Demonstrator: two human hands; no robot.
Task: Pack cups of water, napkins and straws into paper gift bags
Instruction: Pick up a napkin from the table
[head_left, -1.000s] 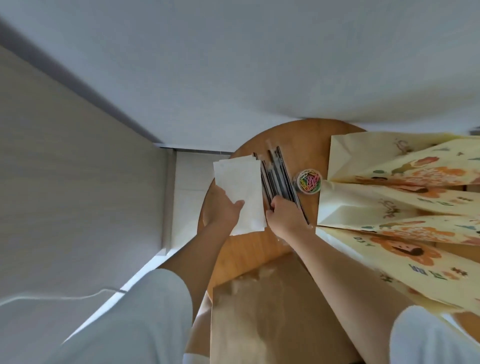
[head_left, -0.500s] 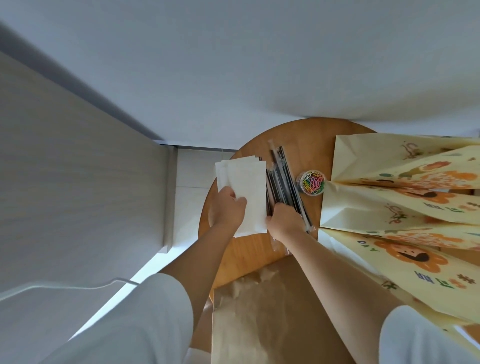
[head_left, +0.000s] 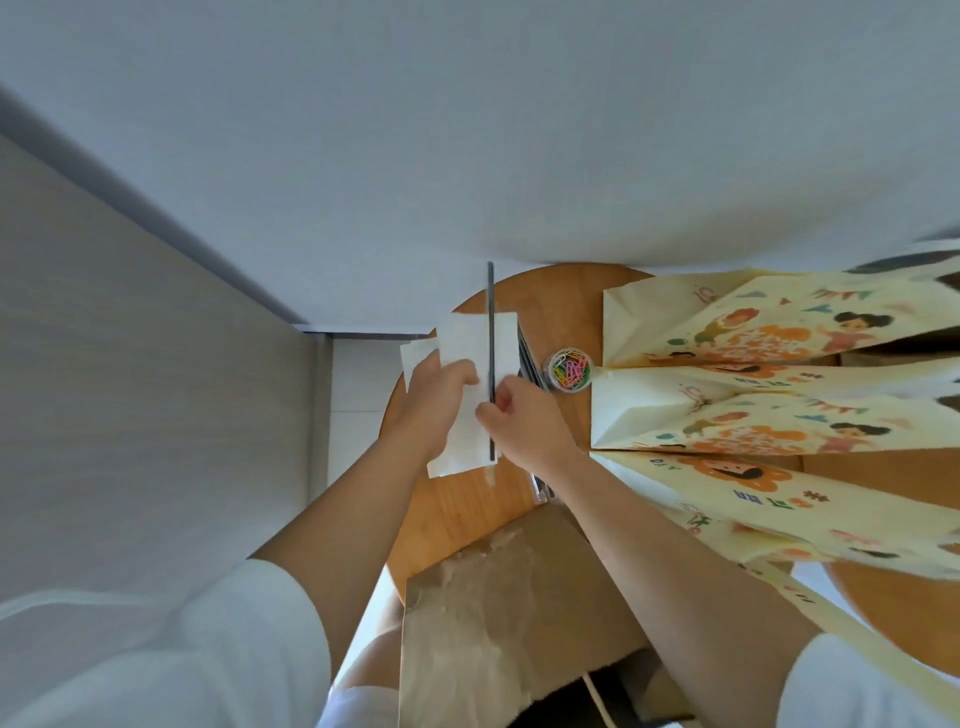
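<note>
My left hand (head_left: 434, 402) grips a white napkin (head_left: 467, 441) lifted off the napkin stack (head_left: 413, 358) on the round wooden table (head_left: 467, 514). My right hand (head_left: 524, 421) pinches a wrapped black straw (head_left: 490, 332) and lays it lengthwise over that napkin. More wrapped straws (head_left: 530, 364) lie on the table just right of the napkin, partly hidden by my right hand. Three cream printed paper gift bags (head_left: 727, 332) lie on their sides at the right. No cups of water are in view.
A small clear tub of coloured paper clips (head_left: 570, 370) stands between the straws and the bags. A brown paper bag (head_left: 498, 623) stands at the table's near edge, by my lap. A grey wall and tiled floor lie to the left.
My left hand has lifted one napkin off the stack. My right hand has picked a straw out of the pile and moved it left onto the napkin.
</note>
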